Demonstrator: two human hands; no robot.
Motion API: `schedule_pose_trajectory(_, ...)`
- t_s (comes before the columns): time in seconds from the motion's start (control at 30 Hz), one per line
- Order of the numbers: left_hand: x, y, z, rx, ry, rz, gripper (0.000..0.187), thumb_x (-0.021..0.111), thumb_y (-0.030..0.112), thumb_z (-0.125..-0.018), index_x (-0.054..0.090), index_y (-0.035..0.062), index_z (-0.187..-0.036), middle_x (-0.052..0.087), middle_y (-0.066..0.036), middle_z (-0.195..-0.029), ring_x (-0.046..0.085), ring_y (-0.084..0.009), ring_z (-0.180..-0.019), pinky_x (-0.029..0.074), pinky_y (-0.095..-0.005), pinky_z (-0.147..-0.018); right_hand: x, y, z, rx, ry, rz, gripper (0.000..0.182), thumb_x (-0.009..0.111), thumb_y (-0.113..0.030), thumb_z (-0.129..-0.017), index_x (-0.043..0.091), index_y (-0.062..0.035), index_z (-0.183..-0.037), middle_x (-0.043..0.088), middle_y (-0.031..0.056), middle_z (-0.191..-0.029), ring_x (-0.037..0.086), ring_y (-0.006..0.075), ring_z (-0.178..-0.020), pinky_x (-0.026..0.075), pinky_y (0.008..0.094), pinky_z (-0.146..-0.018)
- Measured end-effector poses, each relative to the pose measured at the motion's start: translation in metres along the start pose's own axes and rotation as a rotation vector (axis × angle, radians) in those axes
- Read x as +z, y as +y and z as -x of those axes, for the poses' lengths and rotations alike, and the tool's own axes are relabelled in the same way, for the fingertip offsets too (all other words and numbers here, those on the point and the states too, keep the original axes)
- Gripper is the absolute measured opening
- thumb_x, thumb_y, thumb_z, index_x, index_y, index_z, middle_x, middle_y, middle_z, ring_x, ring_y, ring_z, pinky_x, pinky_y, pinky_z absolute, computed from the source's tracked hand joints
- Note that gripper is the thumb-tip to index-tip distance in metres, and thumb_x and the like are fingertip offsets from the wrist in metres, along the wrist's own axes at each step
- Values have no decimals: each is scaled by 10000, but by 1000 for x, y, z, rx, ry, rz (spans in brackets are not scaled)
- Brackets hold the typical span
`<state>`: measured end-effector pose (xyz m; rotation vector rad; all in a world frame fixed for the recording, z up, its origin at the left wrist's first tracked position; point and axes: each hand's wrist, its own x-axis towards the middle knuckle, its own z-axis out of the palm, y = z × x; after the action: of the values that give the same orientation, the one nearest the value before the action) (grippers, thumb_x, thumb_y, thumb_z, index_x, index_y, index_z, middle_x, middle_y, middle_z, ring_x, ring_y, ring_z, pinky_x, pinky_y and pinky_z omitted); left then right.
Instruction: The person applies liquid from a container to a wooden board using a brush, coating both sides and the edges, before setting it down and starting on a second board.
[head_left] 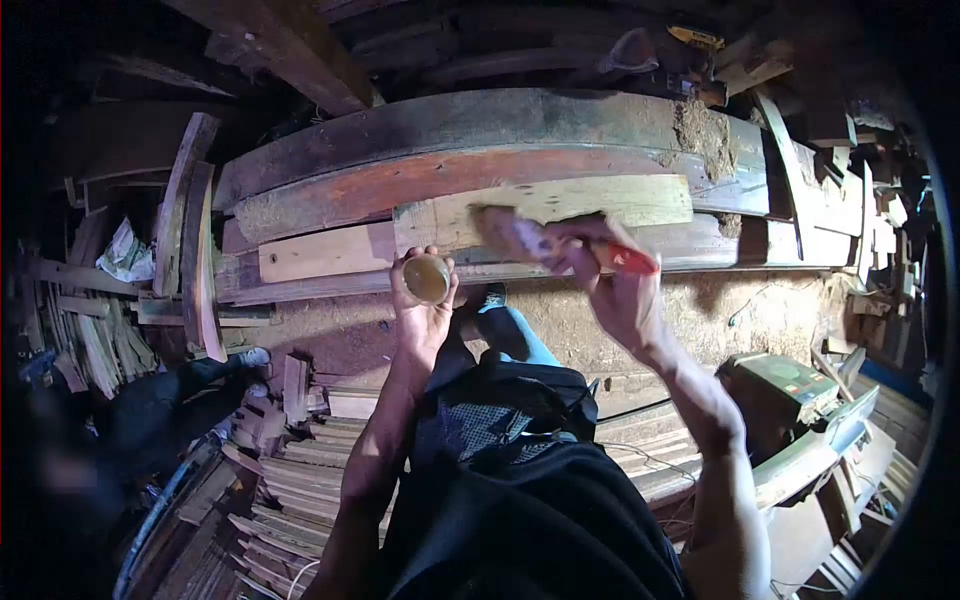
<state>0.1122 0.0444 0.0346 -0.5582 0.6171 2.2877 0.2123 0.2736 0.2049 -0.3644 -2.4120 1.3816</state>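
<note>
Mid-coat: right hand (pixel 610 285) grips red-handled brush (pixel 545 243), bristles on pale plank (pixel 560 205) at frame centre, left hand (pixel 420 305) cups small jar (pixel 427 277) just below; next, likely re-dip and stroke on.

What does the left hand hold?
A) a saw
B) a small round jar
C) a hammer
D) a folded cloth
B: the left hand grips a small round jar with a yellowish inside, raised near the pale board, while the right hand holds a red-handled brush.

The left hand (pixel 420 310) holds a cup (pixel 427 278) left of the brush (pixel 520 238), which lies on the plank (pixel 600 200).
</note>
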Motion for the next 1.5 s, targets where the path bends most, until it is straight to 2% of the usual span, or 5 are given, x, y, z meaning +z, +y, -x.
schedule_pose_trajectory(0.17,3,-13,-9,31,41,36,327,582,437,-959,609,168,-1144,662,4,-1115,664,-162,-1002,603,-403,-813,35,-24,17,-246,28,-39,256,724,-39,-817,646,-56,-1061,650,110,-907,652,311,-779,544,371,-620)
schedule_pose_trajectory(0.27,8,-17,-12,-14,-41,148,396,582,421,-956,569,143,-1238,637,-58,-1201,648,-285,-1056,584,-402,-875,50,-17,31,-272,-39,-20,328,738,-34,-802,636,-67,-1111,640,110,-967,655,302,-782,558,380,-637)
schedule_pose_trajectory(0.43,8,-26,-3,68,-14,-19,465,573,494,-950,554,132,-1242,563,-57,-1268,606,-266,-1105,544,-406,-927,56,-18,40,-296,-90,7,308,733,-36,-803,615,-70,-1086,654,108,-953,675,290,-838,571,361,-673)
schedule_pose_trajectory(0.9,4,-38,-6,114,-54,-16,402,433,504,-1015,585,143,-1106,627,-24,-1103,622,-168,-1040,525,-359,-918,65,-29,18,8,-177,24,146,674,-117,-883,582,-40,-966,636,120,-872,660,326,-742,540,375,-647)
schedule_pose_trajectory(1.5,1,-31,-6,87,-72,-7,339,451,463,-1020,616,175,-1083,653,-16,-1109,642,-167,-1025,554,-366,-861,71,-11,16,42,-134,-49,196,661,-128,-885,600,-11,-1031,643,205,-936,662,381,-780,524,407,-690)
